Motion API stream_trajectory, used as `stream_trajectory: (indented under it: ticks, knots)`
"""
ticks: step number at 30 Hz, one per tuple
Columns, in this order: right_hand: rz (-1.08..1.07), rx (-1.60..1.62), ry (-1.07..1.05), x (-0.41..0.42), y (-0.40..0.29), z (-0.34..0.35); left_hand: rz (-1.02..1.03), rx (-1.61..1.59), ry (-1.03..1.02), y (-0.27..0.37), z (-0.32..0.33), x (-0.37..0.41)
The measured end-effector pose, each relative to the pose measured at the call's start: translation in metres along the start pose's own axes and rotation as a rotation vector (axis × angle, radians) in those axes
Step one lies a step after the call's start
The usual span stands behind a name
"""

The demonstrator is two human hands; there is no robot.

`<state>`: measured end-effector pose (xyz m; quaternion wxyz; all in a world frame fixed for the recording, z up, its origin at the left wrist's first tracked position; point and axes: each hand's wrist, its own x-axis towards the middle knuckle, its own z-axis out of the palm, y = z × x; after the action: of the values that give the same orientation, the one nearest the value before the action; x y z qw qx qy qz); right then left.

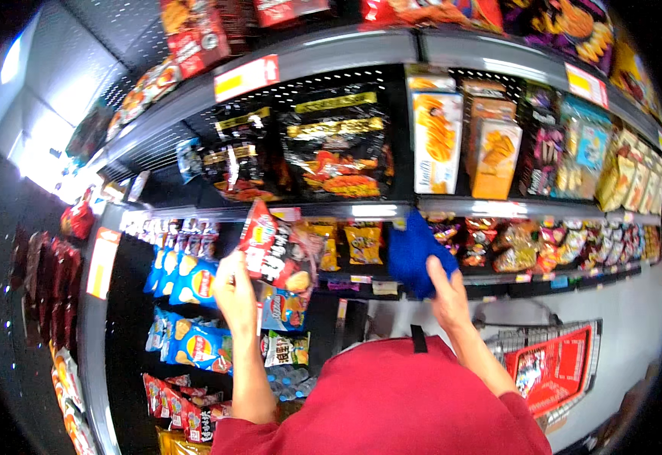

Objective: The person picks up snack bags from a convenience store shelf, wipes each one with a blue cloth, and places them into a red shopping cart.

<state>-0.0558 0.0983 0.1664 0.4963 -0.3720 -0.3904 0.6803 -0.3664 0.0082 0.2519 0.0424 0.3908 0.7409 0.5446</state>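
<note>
My left hand (235, 290) grips a red and black snack bag (279, 253) by its left edge, in front of the shelving. A blue cloth (419, 256) hangs from my right hand (447, 287), the thumb lying over its lower right part. Behind the two hands runs a shelf row with small yellow snack bags (363, 245). Blue chip bags (194, 278) hang or stand just left of my left hand, and more blue chip bags (197, 344) lie below them.
Black snack bags (339, 153) and upright biscuit boxes (438, 142) fill the shelf above. A shopping cart (553, 364) with a red panel stands at lower right. The shelf's edge (365, 210) crosses behind the hands. Red snack bags (180, 404) sit at lower left.
</note>
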Motion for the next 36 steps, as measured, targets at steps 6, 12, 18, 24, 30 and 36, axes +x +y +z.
stream_trajectory:
  ticks: [6,12,18,24,30,36]
  knots:
    - [-0.629,-0.466,-0.285,0.023,-0.029,0.073,-0.138,-0.302,-0.345,0.038,0.089,-0.060]
    - [-0.850,-0.875,-0.405,-0.004,-0.006,0.046,-0.263,-0.687,-0.351,0.026,0.118,-0.063]
    - [-0.749,-0.858,-0.143,-0.009,0.008,-0.017,-0.438,-0.765,-0.484,0.050,0.132,-0.062]
    - [-0.187,-0.467,0.061,0.007,-0.028,-0.046,-0.416,-0.700,-0.808,0.058,0.149,-0.072]
    - [-0.495,-0.822,0.137,-0.021,-0.023,-0.053,-0.448,-0.670,-0.758,0.059,0.174,-0.061]
    - [-0.104,-0.774,0.259,-0.078,-0.003,-0.100,-0.403,-0.574,-0.928,0.054,0.193,-0.055]
